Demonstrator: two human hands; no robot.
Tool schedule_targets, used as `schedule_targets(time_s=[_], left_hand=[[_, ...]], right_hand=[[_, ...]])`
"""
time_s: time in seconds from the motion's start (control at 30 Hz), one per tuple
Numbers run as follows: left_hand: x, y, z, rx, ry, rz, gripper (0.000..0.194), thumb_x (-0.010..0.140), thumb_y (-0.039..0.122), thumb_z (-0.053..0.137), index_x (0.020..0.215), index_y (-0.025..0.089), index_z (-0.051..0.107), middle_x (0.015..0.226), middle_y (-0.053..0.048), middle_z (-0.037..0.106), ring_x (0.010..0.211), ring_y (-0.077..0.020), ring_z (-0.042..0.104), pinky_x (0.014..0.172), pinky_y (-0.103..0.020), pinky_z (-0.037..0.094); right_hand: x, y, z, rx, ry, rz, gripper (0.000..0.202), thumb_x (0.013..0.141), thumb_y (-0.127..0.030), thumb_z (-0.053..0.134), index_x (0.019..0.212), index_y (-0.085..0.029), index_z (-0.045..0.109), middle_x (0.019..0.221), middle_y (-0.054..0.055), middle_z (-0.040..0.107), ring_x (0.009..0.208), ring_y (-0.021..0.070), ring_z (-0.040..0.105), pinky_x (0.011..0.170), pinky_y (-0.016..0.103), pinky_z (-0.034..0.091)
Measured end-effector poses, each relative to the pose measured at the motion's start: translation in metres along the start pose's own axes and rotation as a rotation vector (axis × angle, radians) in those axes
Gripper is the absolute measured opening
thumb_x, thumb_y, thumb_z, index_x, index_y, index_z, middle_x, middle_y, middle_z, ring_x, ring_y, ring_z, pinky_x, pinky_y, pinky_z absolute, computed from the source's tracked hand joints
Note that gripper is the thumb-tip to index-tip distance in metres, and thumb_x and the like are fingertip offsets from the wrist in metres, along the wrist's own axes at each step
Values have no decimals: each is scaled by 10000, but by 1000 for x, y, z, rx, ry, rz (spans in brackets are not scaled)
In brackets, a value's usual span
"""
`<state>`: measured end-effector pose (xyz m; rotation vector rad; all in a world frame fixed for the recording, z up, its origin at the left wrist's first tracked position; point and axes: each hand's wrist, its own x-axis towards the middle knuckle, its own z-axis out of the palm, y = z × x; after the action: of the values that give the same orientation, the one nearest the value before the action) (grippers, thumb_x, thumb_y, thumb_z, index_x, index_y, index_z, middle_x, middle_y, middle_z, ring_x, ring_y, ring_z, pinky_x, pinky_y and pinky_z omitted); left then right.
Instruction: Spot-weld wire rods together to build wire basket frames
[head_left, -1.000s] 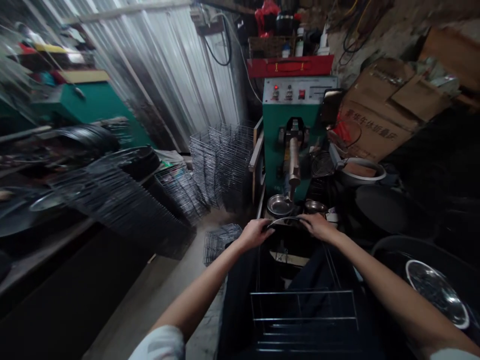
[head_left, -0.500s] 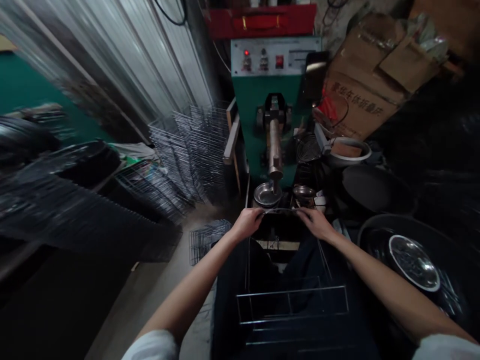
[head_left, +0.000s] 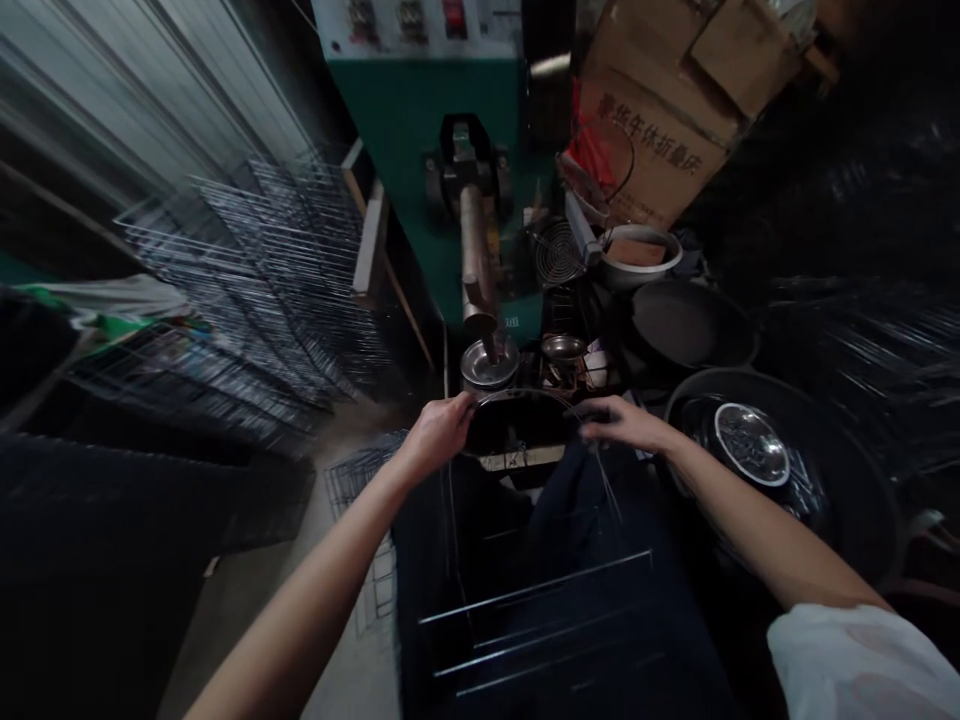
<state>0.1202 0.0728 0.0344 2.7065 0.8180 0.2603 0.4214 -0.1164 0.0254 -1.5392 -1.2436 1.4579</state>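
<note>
A thin wire rack [head_left: 536, 587] with a curved top lies across my lap, its straight bars over dark trousers. My left hand [head_left: 441, 435] is closed on the left end of the curved wire. At the other end, my right hand [head_left: 624, 422] pinches the same wire between fingers and thumb. Just beyond the arch stands a green machine [head_left: 405, 110] with a metal arm [head_left: 475, 255] pointing down. Below the arm's tip sits a small round metal dish [head_left: 489, 372]. Dim light and blur hide the rack's finer wires.
Stacked wire grids [head_left: 285, 270] stand left of the machine. On the right are a pale bowl [head_left: 637, 272], a dark pan [head_left: 686, 325] and a large black basin [head_left: 840, 500] holding a small dish [head_left: 752, 443]. A cardboard box [head_left: 652, 140] leans behind.
The view has swung right and down, so the machine sits further left and higher. Both hands still hold the curved wire; its arch looks taller, and the rack has tilted.
</note>
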Motion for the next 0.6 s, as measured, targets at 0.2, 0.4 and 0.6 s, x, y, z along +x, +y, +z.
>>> schedule_targets(time_s=[0.2, 0.4, 0.6], left_hand=[[-2, 7, -2, 65, -32, -45, 173, 977, 192, 452, 951, 180, 623, 783, -83, 734, 704, -205, 702, 641, -260, 431], [0, 20, -4, 119, -63, -79, 186, 1004, 216, 454, 1036, 187, 635, 891, -103, 769, 796, -236, 737, 681, -281, 462], [-2, 24, -9, 158, -97, -155, 192, 1016, 243, 464, 998, 203, 650, 958, -104, 782, 854, -250, 747, 722, -297, 486]], right_hand=[[-5, -2, 4, -111, 27, -70, 653, 893, -574, 690, 1368, -130, 628, 1024, 101, 751, 802, 226, 725, 651, 325, 592], [4, -32, 18, -729, 323, -204, 472, 1035, -335, 522, 1471, -164, 579, 1354, 133, 687, 1243, 287, 653, 1056, 400, 513], [30, -56, 46, -1154, 314, 5, 407, 1094, -317, 410, 1451, -257, 596, 1249, 98, 737, 1094, 293, 718, 845, 351, 551]])
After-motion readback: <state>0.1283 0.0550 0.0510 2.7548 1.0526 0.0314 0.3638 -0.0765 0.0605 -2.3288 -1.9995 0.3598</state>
